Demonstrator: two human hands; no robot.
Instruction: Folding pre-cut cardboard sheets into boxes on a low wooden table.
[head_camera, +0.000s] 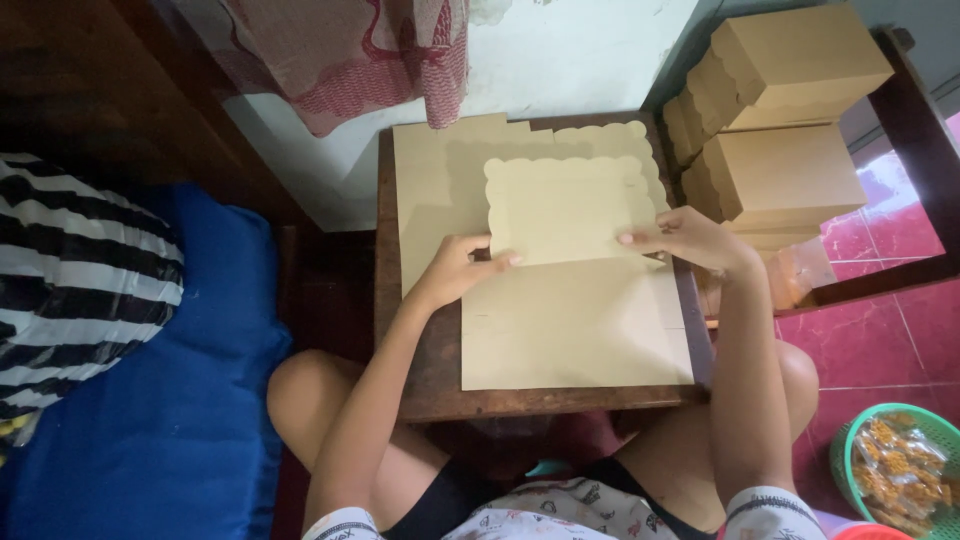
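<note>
A flat tan cardboard box blank (575, 320) lies on a small dark wooden table (430, 390). Its scalloped flap (565, 205) is folded over toward me. My left hand (458, 266) pinches the flap's left end at the fold line. My right hand (690, 240) presses the right end of the same fold. Under it lies another tan blank (435, 185) with a scalloped far edge.
Several folded tan boxes (785, 110) are stacked on a dark wooden stand at the right. A green basket (845, 440) of wrapped snacks sits on the red tiled floor at lower right. A blue cushion (170, 420) and striped cloth (80, 280) lie left.
</note>
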